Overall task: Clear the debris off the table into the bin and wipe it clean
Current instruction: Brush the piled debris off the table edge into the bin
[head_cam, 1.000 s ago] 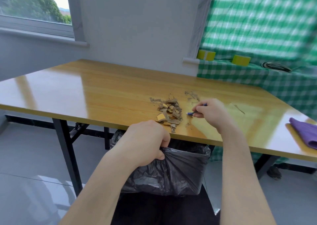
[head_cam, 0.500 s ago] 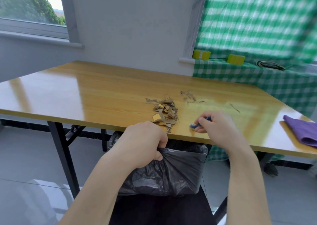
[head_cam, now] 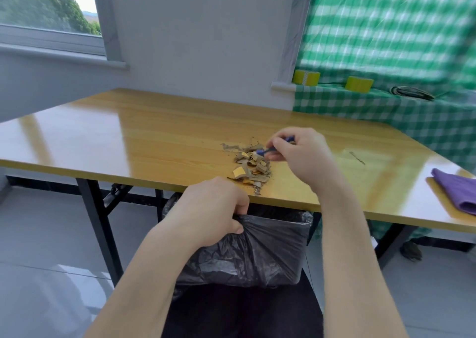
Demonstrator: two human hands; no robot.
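Observation:
A pile of brown and gold cardboard scraps (head_cam: 248, 165) lies near the front edge of the wooden table (head_cam: 154, 142). My right hand (head_cam: 300, 153) hovers at the pile's far right and pinches a small blue tool (head_cam: 266, 150), its tip touching the scraps. Below the table edge my left hand (head_cam: 215, 210) grips the rim of a bin lined with a black bag (head_cam: 260, 252), directly under the pile. A folded purple cloth (head_cam: 456, 191) rests at the table's right end.
A thin stray scrap (head_cam: 357, 157) lies on the table right of my right hand. Behind the table a green checked cloth covers a ledge with two yellow tape rolls (head_cam: 306, 77) and a dark coil (head_cam: 412, 93). Black table legs (head_cam: 99, 227) stand left of the bin.
My right hand with the blue tool has moved from the front edge right of the pile back to the pile's far side. My left hand keeps its grip on the bin.

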